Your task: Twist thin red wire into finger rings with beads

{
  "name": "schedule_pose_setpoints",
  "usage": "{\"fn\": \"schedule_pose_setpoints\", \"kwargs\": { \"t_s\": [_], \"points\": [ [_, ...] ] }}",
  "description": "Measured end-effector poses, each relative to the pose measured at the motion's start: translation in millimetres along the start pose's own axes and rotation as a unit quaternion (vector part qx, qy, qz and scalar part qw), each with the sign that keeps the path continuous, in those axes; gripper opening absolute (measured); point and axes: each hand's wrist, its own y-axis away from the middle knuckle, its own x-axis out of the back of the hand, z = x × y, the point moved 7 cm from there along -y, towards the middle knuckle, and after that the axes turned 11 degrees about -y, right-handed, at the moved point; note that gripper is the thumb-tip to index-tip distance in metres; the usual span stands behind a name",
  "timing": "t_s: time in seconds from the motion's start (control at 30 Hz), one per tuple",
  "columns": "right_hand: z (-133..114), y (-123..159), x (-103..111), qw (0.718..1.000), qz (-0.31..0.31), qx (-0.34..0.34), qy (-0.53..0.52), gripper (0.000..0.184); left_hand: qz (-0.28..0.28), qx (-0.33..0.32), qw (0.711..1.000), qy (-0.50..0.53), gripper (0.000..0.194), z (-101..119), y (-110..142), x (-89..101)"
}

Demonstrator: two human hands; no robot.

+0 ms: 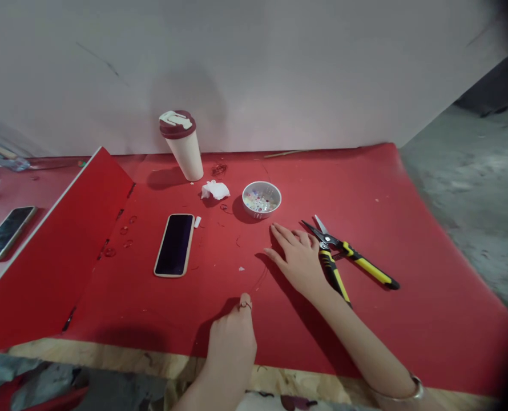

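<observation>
My left hand (232, 337) is closed low over the red table, near its front edge. A small dark wire ring (245, 305) shows at its thumb and forefinger, and the grip itself is partly hidden. Beyond those fingertips, a thin wire (260, 279) runs faintly across the red surface. My right hand (299, 260) lies palm down with its fingers stretched out and apart. Its fingertips point toward a white bowl (261, 198) of small coloured beads. Close by on its right lie yellow-and-black cutters (367, 268) with their blades spread, one handle partly behind my forearm.
A phone (174, 245), a crumpled tissue (214, 190) and a lidded cup (185, 148) stand or lie left of the bowl. Several wire rings (109, 252) rest beside a red hinged panel (65, 245). A second phone (6, 233) is beyond it. A wall rises behind the table.
</observation>
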Motion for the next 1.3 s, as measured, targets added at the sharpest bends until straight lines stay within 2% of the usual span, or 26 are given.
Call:
{"fn": "schedule_pose_setpoints", "kwargs": {
  "t_s": [0.1,0.2,0.37,0.57,0.73,0.8,1.03,1.17,1.3],
  "points": [
    [0,1,-4,0.998,0.035,-0.034,0.028,0.062,0.015,0.002,1.0,0.001,0.044,3,-4,4.0],
    [-1,1,-7,0.997,0.043,-0.037,0.046,0.065,0.018,0.006,1.0,0.011,0.043,4,-6,3.6],
    [4,-3,-3,0.997,0.038,-0.047,0.042,0.067,0.019,0.031,0.998,0.054,0.036,1,-5,0.9],
    [6,-5,0,0.999,-0.003,-0.042,0.031,0.067,0.056,0.016,0.998,0.014,0.032,-9,2,-3.3],
    [4,-7,-3,0.998,-0.051,-0.019,0.028,0.101,0.053,0.024,0.998,-0.015,0.037,-13,1,-9.8],
    [8,-11,-5,0.997,-0.072,-0.014,0.023,0.108,0.053,0.021,0.998,-0.025,0.039,-9,-2,-8.1],
    [28,-29,-4,0.997,-0.076,-0.009,0.005,0.101,0.097,0.01,0.995,-0.037,0.035,8,-15,10.3],
    [27,-29,-6,0.998,-0.068,0.004,0.012,0.11,0.094,0.016,0.995,-0.027,0.035,8,-17,7.8],
    [23,-27,-6,0.998,-0.048,0.012,0.026,0.106,0.094,0.018,0.995,-0.024,0.038,8,-16,2.9]
  ]
}}
